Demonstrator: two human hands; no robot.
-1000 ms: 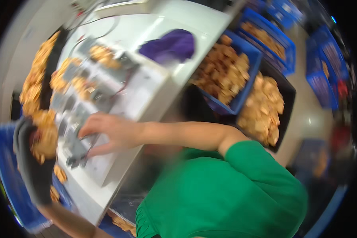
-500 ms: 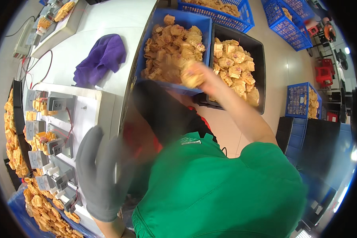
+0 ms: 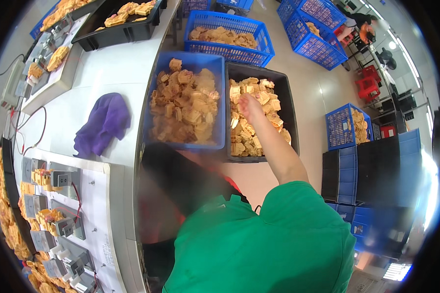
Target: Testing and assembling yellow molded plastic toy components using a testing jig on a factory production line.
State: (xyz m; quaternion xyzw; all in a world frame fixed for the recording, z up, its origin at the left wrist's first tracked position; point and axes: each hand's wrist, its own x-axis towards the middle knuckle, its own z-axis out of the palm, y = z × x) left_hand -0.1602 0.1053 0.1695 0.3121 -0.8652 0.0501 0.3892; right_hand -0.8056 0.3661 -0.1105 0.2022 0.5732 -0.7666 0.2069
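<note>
Right now my right hand (image 3: 250, 108) is over the black bin (image 3: 292, 119) in the upper middle of the frame, its fingertips down at the yellow pieces (image 3: 238, 149) heaped there. The fingers look bunched fairly narrow, but I cannot tell whether they grip a piece, and I cannot tell the state of my left hand, which is out of view. Just left of the bin a blue tub (image 3: 223, 110), also full of such pieces, fills the gap between it and the counter (image 3: 105, 68). My dark-clad leg (image 3: 183, 173) reaches up to the tub's lower edge. Beyond both, near the top, a blue slatted basket (image 3: 194, 45) holds more pieces.

On the counter, a purple cloth (image 3: 102, 124) lies crumpled at left, above a white board (image 3: 100, 210) with grey clamps (image 3: 66, 228), some carrying yellow pieces. A black tray (image 3: 124, 40) with pieces stands at upper left. Off to the right are stacked blue and black crates (image 3: 346, 176), another blue basket (image 3: 341, 134) and red stools (image 3: 367, 89).
</note>
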